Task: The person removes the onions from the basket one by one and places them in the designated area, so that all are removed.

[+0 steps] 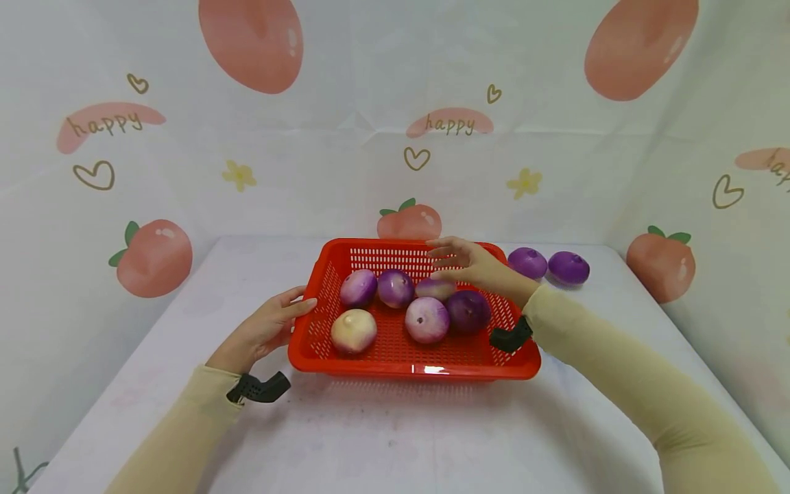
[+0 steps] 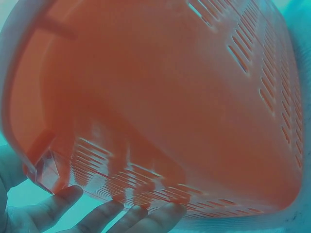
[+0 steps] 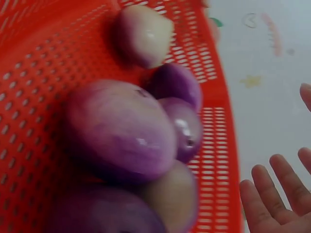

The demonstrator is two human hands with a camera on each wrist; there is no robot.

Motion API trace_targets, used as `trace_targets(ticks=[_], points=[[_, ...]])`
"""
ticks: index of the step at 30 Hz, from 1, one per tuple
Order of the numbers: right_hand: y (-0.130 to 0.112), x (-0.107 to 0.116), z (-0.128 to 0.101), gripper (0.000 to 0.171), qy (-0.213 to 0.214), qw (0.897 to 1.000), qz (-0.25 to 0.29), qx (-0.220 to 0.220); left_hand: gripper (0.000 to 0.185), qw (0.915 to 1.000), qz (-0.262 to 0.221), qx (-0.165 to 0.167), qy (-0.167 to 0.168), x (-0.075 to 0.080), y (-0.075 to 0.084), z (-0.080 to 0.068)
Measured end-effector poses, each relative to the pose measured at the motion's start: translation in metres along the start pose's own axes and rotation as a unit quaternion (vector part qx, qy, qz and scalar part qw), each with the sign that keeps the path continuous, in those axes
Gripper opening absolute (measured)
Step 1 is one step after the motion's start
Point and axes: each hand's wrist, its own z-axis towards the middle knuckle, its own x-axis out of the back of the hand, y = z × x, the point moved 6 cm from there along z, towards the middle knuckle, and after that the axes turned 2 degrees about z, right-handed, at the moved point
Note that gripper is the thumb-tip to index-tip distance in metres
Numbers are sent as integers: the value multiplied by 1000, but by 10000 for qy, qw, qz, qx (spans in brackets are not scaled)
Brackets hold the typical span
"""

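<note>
A red plastic basket [image 1: 376, 367] with slotted walls stands in the middle of the table. My left hand [image 1: 265, 326] grips its left end, thumb over the rim and fingertips [image 2: 114, 206] against the outer wall. Inside lie several round, onion-like vegetables: a cream one [image 1: 354, 332] at front left, a pale purple one [image 1: 427, 320], a dark purple one [image 1: 468, 312], and two purple ones [image 1: 358, 288] behind. A purple-and-cream one [image 1: 435, 288] is partly hidden under my right hand [image 1: 472, 264], which hovers over the basket's back right with fingers spread and nothing held.
Two purple onion-like vegetables [image 1: 569, 268] lie on the white table [image 1: 395, 439] behind the basket's right end. A white cloth [image 1: 345, 158] with printed fruit encloses the back and sides. Black wrist cameras [image 1: 259, 389] sit on both sleeves.
</note>
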Motion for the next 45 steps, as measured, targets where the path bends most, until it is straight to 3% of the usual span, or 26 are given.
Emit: trace_targets(ticks=[11, 16, 25, 33, 38, 42, 45], points=[[23, -28, 4, 61, -1060, 9929, -298, -451, 67, 10000, -61, -30, -54, -1, 0, 0], [25, -35, 4, 61, -1459, 9882, -257, -387, 68, 10000, 6, 24, -3, 0, 0, 0], [30, -48, 4, 68, -2122, 9683, -1111, -714, 67, 10000, -40, 29, -7, 0, 0, 0], [39, -64, 1, 72, -2378, 9456, -1675, -1458, 69, 10000, -53, 49, 38, -1, 0, -1], [40, -72, 1, 72, -2536, 9373, -1847, -1521, 68, 9999, -28, 100, 131, 0, 0, 0], [38, -75, 2, 74, -2605, 9341, -1922, -1503, 66, 9999, -85, 92, 106, -1, 0, 0], [33, -71, 3, 76, -2494, 9389, -1842, -1497, 67, 9999, -69, 93, 88, -1, 0, 0]])
